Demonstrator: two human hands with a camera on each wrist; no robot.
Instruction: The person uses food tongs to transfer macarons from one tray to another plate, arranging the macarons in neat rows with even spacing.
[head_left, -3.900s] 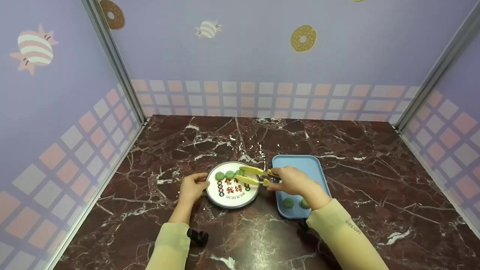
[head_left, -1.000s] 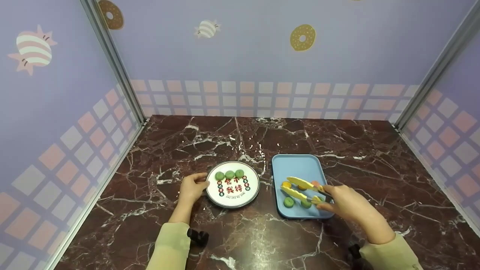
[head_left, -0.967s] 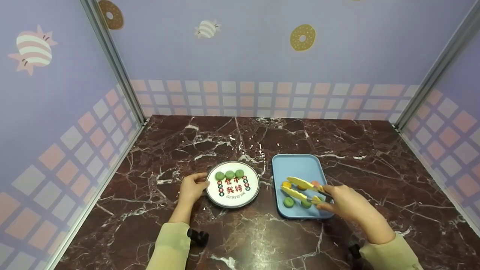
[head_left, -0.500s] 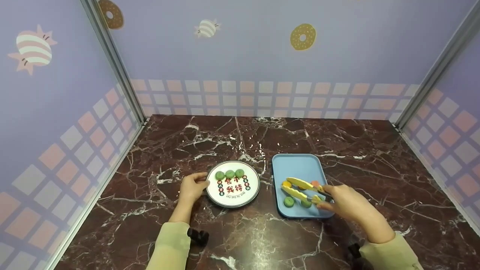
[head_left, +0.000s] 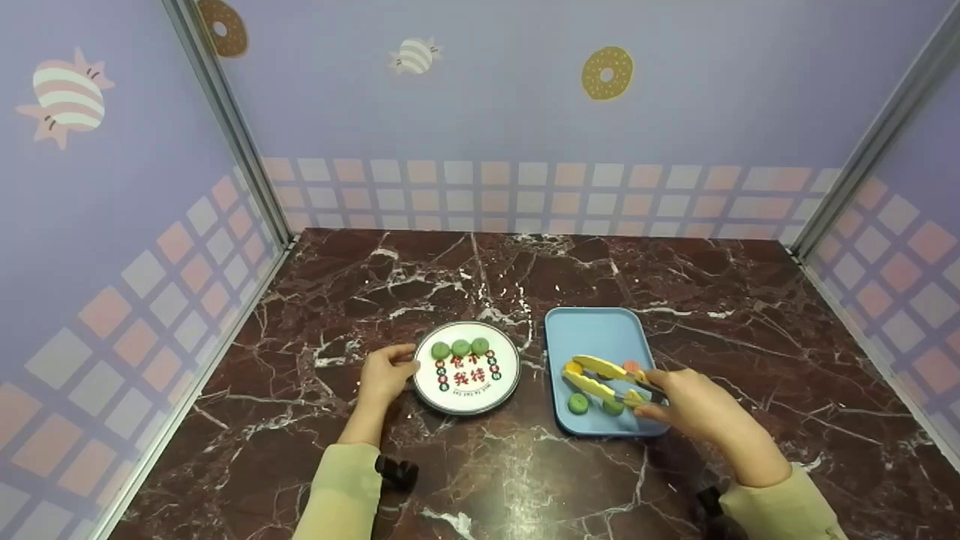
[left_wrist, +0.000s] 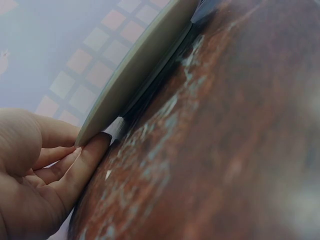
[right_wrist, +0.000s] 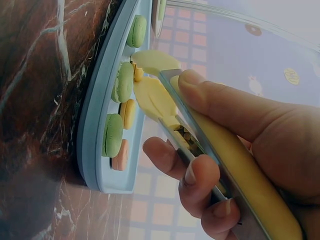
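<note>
My left hand (head_left: 384, 379) pinches the near-left rim of a round white plate (head_left: 469, 401) with a dark edge and red characters; in the left wrist view its thumb lies over the rim and fingers beneath. Three green macarons (head_left: 460, 348) stand in a row across the plate's far part. My right hand (head_left: 694, 405) grips yellow tongs (head_left: 592, 386) over a blue tray (head_left: 596, 330). In the right wrist view the tong tips are around a yellow macaron (right_wrist: 138, 74). Beside it in the tray are green macarons (right_wrist: 112, 135), another yellow macaron (right_wrist: 127, 114) and a pink macaron (right_wrist: 120, 156).
Plate and tray stand apart on a dark red marbled table (head_left: 405, 285), the tray to the right. Small white crumbs (head_left: 523, 304) are scattered behind the plate. Lilac panels (head_left: 495, 90) enclose the back and both sides.
The tongs have moved from the third green macaron on the plate, right to the tray, leaving that macaron in the row. Lately their tips have drawn slightly closer around a yellow macaron. My left hand stays put.
</note>
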